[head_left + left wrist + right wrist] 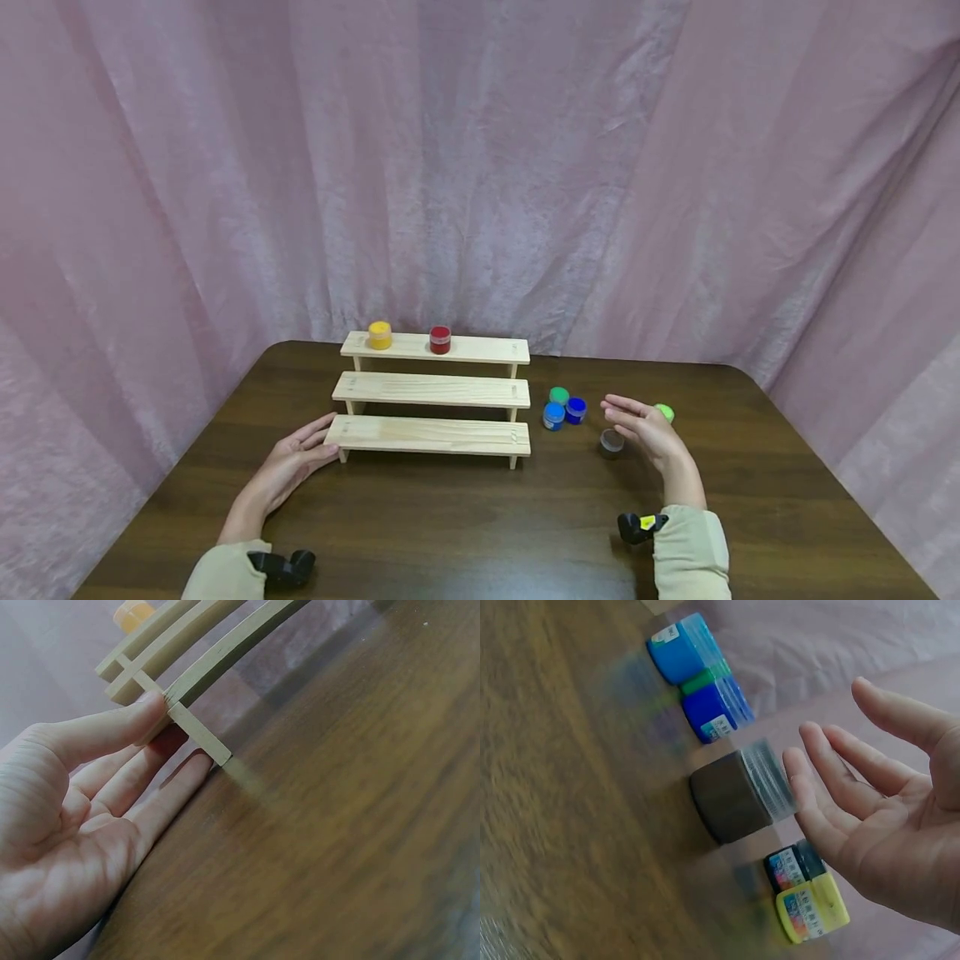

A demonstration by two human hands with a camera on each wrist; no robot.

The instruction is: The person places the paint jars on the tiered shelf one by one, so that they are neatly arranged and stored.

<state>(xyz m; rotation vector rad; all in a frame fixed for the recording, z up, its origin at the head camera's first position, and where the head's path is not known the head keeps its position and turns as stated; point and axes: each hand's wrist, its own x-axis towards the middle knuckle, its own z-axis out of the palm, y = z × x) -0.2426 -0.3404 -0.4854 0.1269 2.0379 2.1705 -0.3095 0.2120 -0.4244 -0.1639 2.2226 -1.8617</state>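
Note:
A three-tier wooden display stand point(428, 435) stands left of centre on the table. My left hand point(288, 467) holds the left end of its lowest tier, the thumb at the front corner and the fingers along the end and back. In the left wrist view, the thumb point(112, 727) touches the shelf's edge by its leg. My right hand point(648, 433) is held above the table with spread fingers and nothing in it. Beside it stands a dark paint jar point(731, 796) with a clear lid. A yellow-green jar point(664, 412) is partly hidden behind this hand.
On the top tier sit a yellow jar point(380, 336) and a red jar point(440, 340). Right of the stand cluster a green jar point(558, 396), a light blue jar point(553, 416) and a dark blue jar point(576, 410). A black jar point(786, 868) adjoins the yellow-green one. Pink curtains point(480, 167) hang behind.

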